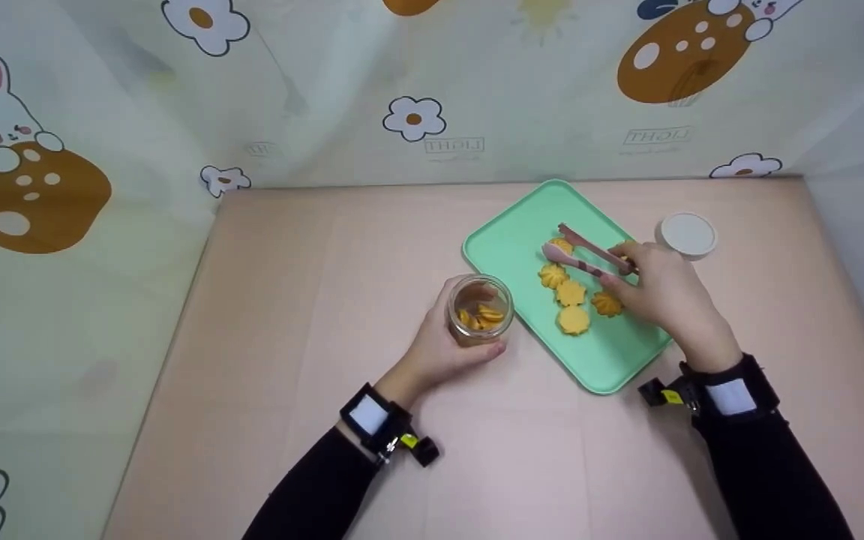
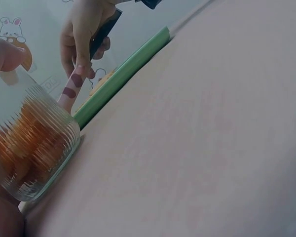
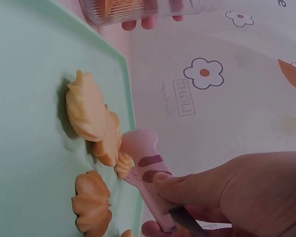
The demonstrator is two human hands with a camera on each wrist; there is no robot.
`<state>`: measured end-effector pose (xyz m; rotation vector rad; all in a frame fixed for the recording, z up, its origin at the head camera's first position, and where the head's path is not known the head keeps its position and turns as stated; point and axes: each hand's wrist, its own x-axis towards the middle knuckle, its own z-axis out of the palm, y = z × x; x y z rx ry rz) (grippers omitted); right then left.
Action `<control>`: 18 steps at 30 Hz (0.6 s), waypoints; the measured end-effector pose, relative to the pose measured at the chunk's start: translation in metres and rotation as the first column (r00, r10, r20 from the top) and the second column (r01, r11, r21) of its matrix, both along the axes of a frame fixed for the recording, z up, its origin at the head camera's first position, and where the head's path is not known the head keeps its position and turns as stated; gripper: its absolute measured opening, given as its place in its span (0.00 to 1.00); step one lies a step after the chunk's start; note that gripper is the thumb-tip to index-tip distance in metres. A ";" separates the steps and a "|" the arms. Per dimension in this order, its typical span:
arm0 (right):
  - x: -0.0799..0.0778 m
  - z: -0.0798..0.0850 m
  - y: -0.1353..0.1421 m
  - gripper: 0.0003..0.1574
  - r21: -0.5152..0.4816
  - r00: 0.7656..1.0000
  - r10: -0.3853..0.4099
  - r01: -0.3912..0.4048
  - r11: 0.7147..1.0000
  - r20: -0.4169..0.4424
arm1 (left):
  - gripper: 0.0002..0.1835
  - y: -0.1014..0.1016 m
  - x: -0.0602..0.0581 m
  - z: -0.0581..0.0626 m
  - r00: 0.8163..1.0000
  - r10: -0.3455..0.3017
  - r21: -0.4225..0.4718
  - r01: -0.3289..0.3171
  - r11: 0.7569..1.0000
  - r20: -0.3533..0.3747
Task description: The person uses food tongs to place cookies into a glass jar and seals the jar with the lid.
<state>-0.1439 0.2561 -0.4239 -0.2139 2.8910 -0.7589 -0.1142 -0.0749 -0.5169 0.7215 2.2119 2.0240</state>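
In the head view my left hand (image 1: pixel 439 349) grips a ribbed glass jar (image 1: pixel 480 309) with no lid on its mouth. Several golden cookies (image 2: pixel 29 140) lie inside the jar, as the left wrist view shows. My right hand (image 1: pixel 664 292) pinches pink tongs (image 1: pixel 586 241) with dark stripes over a green tray (image 1: pixel 604 364). The tongs' two arms stand spread, their tips around a flower-shaped cookie (image 3: pixel 124 165) at the tray's far side. More cookies, such as a round one (image 1: pixel 573 320), lie loose on the tray; some sit partly behind the right hand.
A round white lid (image 1: pixel 687 235) rests on the table (image 1: pixel 372 247) beyond the right hand, near the tray. Behind the table's far edge hangs a curtain (image 1: pixel 312 97) printed with flowers and rabbits. The tray's raised rim lies close to the jar.
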 end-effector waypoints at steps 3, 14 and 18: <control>0.000 0.000 0.001 0.32 -0.011 1.000 -0.008 0.008 1.000 0.016 | 0.48 0.000 0.000 0.000 1.000 -0.002 0.001 0.002 1.000 -0.001; 0.003 0.008 0.005 0.31 -0.039 1.000 -0.016 0.016 0.999 0.009 | 0.48 0.001 0.001 0.001 1.000 0.005 0.017 -0.006 1.000 0.027; 0.004 0.011 0.004 0.30 -0.048 1.000 0.009 -0.011 0.999 -0.029 | 0.48 0.001 0.001 0.000 1.000 0.002 0.016 -0.002 1.000 0.021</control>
